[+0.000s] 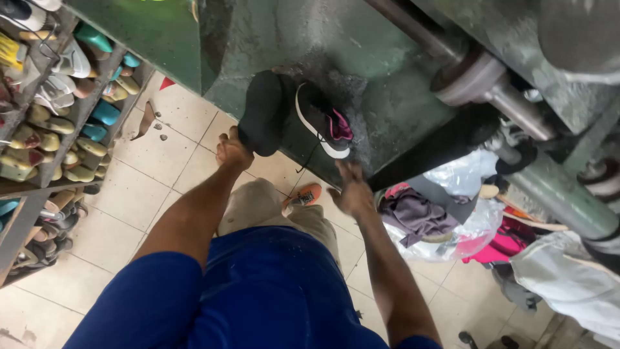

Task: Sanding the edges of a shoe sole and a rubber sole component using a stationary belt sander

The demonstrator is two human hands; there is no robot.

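Left hand (234, 150) grips black sole (261, 113) at machine (361, 71) edge; right hand (352, 190) open below sneaker (323, 119). Best steady sneaker before pressing.

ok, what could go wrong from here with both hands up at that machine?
1. The left hand holds a black shoe close against the green machine; fingers could get pinched there.
2. The right hand is open below the black-and-pink sneaker; whether the sneaker is supported is unclear, so it might drop.
3. Clothes and plastic bags piled beside the person's legs could snag a foot.
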